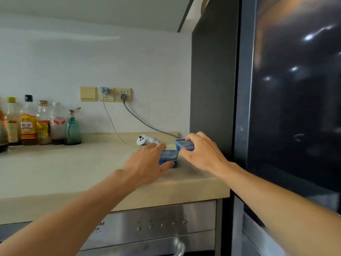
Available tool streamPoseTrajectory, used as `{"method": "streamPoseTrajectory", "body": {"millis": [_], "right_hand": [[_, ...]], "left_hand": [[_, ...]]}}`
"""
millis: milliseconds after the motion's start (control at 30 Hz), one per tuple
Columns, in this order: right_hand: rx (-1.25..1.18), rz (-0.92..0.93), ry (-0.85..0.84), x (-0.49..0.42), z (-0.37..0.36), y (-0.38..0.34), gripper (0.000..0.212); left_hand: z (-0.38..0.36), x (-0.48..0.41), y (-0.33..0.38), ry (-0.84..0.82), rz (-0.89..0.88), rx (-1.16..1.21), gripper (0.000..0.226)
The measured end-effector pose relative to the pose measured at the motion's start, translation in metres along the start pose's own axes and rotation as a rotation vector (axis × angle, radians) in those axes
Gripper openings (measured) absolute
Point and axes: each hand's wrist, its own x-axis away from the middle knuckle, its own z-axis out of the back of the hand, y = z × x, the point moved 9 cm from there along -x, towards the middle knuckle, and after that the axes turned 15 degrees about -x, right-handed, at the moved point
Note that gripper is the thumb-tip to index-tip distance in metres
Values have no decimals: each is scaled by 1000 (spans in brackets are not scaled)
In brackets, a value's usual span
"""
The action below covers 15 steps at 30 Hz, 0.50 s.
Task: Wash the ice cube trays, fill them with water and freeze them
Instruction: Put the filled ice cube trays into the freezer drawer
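Item: far tray [184, 144], blue, on the countertop [73, 163] just left of the fridge [212, 89]; the right hand [201, 152] grasped it. Item: near tray [168, 156], blue, a little further left of the fridge; the left hand [147, 163] clasped it, thumb on its front wall.

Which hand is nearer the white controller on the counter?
Left. The left hand, gripping the near tray, is just in front of the controller; the right hand, gripping the far tray, is off to its right.

White wall [147, 61] w/ sockets [115, 94], beige counter [55, 172], bottles [27, 122] at back, dark glossy door [295, 108]
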Motion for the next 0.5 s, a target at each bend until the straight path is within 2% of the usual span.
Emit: {"method": "streamPoseTrajectory", "body": {"millis": [100,233,333,500], "right_hand": [[16,48,23,16,25,9,54],[31,52,34,36,53,17,59],[-18,61,52,52,75,21,57],[-64,141,79,82,109,23,39]], "left_hand": [[-18,-23,16,-112,-1,-40,61],[-29,-40,29,-205,-1,-114,41],[-28,-43,31,-185,8,-93,14],[-11,-37,34,-33,55,36,17]]}}
